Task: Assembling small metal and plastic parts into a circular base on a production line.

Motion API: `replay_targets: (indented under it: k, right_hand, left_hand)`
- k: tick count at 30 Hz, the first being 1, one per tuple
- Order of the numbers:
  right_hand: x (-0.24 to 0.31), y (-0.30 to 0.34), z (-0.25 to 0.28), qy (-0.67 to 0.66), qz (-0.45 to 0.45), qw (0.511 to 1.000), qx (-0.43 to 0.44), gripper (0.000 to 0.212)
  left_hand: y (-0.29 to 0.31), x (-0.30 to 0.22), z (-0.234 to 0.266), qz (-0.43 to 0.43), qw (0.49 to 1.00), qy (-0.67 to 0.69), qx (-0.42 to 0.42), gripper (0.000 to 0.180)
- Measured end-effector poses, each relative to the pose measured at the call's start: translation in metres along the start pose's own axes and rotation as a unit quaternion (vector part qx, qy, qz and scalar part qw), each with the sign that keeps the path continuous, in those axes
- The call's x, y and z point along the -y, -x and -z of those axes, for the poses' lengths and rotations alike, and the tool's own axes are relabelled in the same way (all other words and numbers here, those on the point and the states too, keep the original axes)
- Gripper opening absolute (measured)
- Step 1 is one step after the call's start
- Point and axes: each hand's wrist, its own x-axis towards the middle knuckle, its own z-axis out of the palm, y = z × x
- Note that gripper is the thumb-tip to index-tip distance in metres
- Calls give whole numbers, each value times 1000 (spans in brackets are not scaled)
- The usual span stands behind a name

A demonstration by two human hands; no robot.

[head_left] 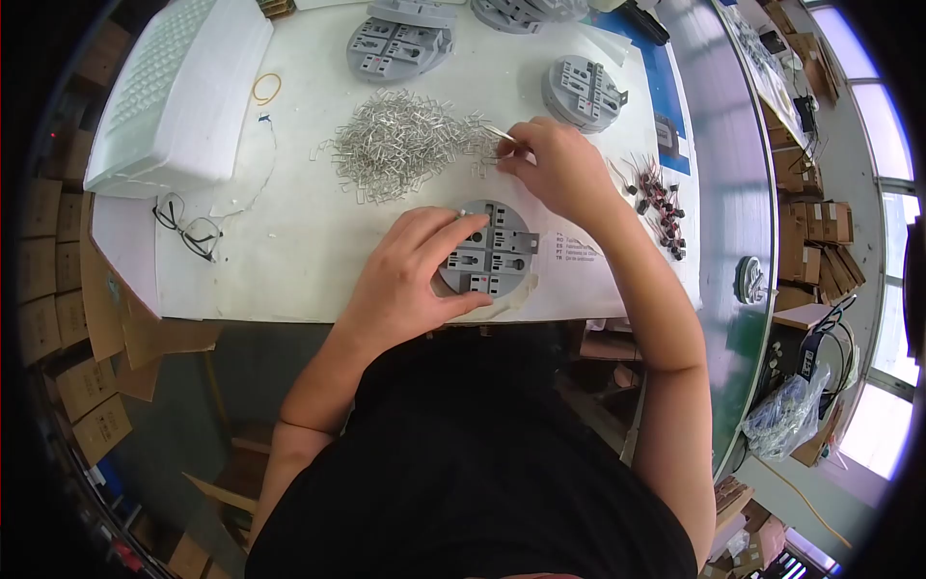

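Note:
My left hand (400, 272) is closed around the left side of a round grey plastic base (498, 253), which lies at the table's near edge. Its face has raised blocks and slots, and a small tab sticks out at the right. Farther off, my right hand (561, 166) pinches slim metal tweezers (495, 132), their tips beside the right end of a heap of small U-shaped metal pins (394, 145). Whether the tips hold a pin is too small to tell.
More grey bases (586, 94) stand toward the back. Small black parts with red wires (662, 207) lie at right. A white foam block (178, 96), glasses (188, 229) and a yellow rubber band (267, 89) are at left. Cardboard boxes (87, 386) stack beyond the table.

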Motion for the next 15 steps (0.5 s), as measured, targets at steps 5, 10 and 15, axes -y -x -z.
replay_targets:
  k: [5, 10, 15]
  right_hand:
    - [1, -4, -2, 63, -43, 996, 36, 18]
    - [-5, 12, 4, -14, -53, 997, -50, 16]
    - [-3, 27, 15, -55, -112, 990, -70, 16]
  left_hand:
    - [4, 1, -3, -7, 1000, -1, -10, 79]
    - [-6, -2, -6, -2, 1000, -14, -17, 82]
    - [-10, 1, -15, 9, 999, 4, -43, 84]
